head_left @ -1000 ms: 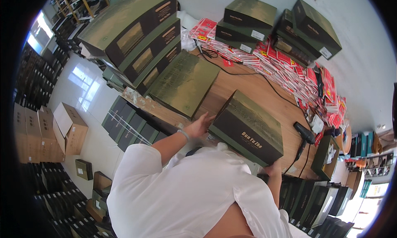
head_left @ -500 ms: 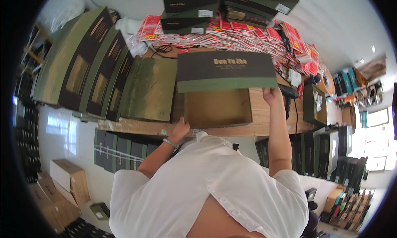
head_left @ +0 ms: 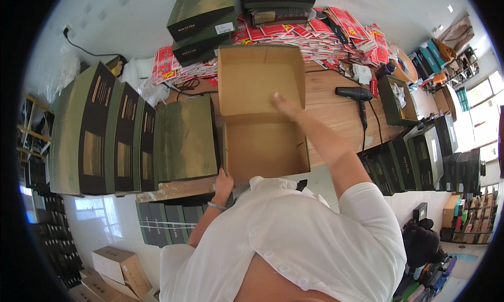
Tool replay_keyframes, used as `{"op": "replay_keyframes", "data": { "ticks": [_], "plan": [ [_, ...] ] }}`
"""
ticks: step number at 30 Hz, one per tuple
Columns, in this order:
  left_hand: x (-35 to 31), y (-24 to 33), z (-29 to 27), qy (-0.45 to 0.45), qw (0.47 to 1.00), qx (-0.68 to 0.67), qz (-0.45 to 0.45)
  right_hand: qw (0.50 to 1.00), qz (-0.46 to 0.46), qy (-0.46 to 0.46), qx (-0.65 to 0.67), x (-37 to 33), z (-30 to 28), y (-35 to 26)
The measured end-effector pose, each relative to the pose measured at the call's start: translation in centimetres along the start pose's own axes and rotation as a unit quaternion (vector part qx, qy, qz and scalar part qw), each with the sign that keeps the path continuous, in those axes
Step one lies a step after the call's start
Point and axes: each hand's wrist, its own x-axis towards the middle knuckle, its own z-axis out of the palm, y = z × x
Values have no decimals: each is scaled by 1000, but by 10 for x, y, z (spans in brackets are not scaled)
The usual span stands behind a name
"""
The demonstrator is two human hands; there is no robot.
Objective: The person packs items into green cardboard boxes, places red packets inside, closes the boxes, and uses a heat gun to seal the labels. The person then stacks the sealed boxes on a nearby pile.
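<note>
Lid [head_left: 252,81] now wide open, printed label [head_left: 224,27] on green box [head_left: 198,12] behind

Exposure was bright, daylit. The window [head_left: 476,105], far to the right of the right hand [head_left: 286,106] and its fingers [head_left: 278,98], was blown out white; glare lay on the floor [head_left: 97,214], well left and below them. Fingers were slightly blurred; the open box [head_left: 265,150] beneath was softly shaded. Fisheye bending grew outward into black corners.

From the person's head, one wide fisheye view faces down over the near white shirt [head_left: 320,234] toward the bench [head_left: 328,94] and far wall [head_left: 139,24].
</note>
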Motion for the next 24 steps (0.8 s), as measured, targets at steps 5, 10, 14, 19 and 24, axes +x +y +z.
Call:
{"op": "replay_keyframes", "data": {
  "ticks": [5,10,14,19,24],
  "plan": [
    [16,-75,26,72,996,28,45,956,6,32,-293,-22,75,-39],
    [11,-54,25,79,992,82,44,970,-114,179,-119,-13,73,-8],
    [47,-170,56,172,981,-8,86,946,-28,137,294,-110,56,-45],
    [75,-156,43,177,981,-86,8,896,-58,394,199,-187,9,55],
    [55,-142,21,233,956,-164,-67,781,93,581,212,-291,-90,148]
  ]
}}
